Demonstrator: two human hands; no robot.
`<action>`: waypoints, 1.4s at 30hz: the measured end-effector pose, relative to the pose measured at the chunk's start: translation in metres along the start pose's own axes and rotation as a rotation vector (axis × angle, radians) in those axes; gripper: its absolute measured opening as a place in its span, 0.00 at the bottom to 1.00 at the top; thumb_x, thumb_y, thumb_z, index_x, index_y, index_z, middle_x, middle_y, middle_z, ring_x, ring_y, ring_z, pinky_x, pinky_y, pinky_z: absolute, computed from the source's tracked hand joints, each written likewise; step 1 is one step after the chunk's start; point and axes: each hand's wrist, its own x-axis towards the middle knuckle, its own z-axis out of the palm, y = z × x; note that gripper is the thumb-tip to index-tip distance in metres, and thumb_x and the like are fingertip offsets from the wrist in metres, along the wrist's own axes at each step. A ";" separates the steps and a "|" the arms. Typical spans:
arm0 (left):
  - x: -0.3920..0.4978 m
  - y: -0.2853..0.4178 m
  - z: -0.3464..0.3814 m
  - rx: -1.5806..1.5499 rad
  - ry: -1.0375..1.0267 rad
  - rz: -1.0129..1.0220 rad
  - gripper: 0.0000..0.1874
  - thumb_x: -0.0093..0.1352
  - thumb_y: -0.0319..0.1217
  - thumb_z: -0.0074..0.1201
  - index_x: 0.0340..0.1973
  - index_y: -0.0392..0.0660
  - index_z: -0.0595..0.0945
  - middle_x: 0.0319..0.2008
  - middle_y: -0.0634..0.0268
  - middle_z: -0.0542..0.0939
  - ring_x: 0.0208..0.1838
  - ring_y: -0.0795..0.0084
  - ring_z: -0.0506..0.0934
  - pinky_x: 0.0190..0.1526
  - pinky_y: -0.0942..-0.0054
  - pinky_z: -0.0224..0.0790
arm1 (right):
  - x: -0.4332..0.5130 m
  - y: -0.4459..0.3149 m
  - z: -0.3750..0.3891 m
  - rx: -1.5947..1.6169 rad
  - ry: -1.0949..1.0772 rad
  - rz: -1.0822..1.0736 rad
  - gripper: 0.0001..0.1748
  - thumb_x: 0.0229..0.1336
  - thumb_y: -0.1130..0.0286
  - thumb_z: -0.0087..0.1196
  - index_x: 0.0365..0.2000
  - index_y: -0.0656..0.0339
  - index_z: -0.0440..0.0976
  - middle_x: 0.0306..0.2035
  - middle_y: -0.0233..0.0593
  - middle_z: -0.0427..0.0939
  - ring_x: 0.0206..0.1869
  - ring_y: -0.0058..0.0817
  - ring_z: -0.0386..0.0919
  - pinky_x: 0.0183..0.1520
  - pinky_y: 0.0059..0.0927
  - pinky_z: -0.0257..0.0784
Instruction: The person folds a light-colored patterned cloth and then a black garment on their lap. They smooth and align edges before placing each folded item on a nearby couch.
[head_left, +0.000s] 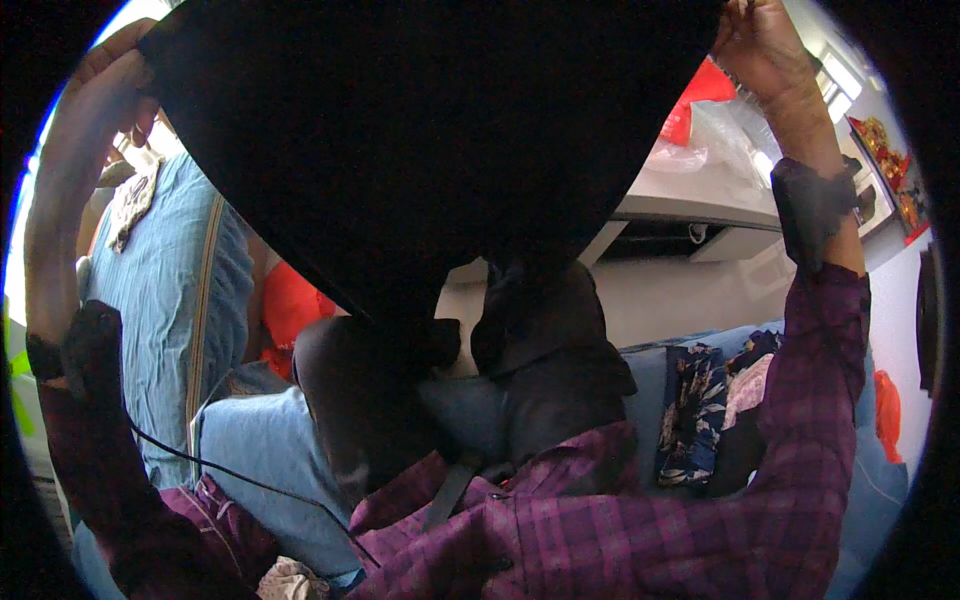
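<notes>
A large black cloth (420, 135), perhaps a garment, is spread out before me and fills the upper middle of the view. My left hand (124, 86) grips its left edge at the upper left. On the other side, the fingers of my right hand (761, 56) hold its upper right corner, partly cut off by the picture's top. The cloth narrows downward and hangs over my knees, where dark trousers (555, 352) show. It is too dark to make out seams or folds, and it hides what lies behind it.
I sit on a blue-covered sofa (262, 427). Patterned folded clothes (690, 420) lie on it at right. A red bag (296, 307) stands near my knee. Beyond is a white table (697, 176) with a clear plastic bag (720, 135). A black cable (247, 480) crosses at left.
</notes>
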 end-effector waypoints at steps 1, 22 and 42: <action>-0.001 -0.001 0.001 -0.008 0.003 0.007 0.15 0.72 0.33 0.49 0.50 0.42 0.81 0.28 0.65 0.78 0.22 0.79 0.74 0.21 0.79 0.65 | 0.001 -0.002 0.001 0.005 -0.097 0.043 0.16 0.61 0.71 0.44 0.18 0.54 0.74 0.17 0.28 0.76 0.18 0.21 0.73 0.21 0.19 0.70; -0.026 -0.009 0.017 -0.280 0.008 0.046 0.14 0.63 0.38 0.55 0.32 0.38 0.85 0.27 0.68 0.80 0.32 0.78 0.74 0.36 0.75 0.63 | -0.022 0.004 0.005 -0.362 -0.269 0.193 0.03 0.56 0.79 0.46 0.30 0.59 0.68 0.30 0.29 0.71 0.33 0.18 0.77 0.22 0.27 0.81; -0.049 -0.026 0.011 -0.118 0.152 -0.037 0.27 0.62 0.46 0.62 0.46 0.35 0.84 0.39 0.55 0.83 0.46 0.63 0.78 0.50 0.69 0.67 | -0.033 0.027 0.026 -0.836 -0.172 0.064 0.07 0.53 0.72 0.66 0.33 0.61 0.80 0.28 0.24 0.78 0.31 0.11 0.73 0.36 0.16 0.68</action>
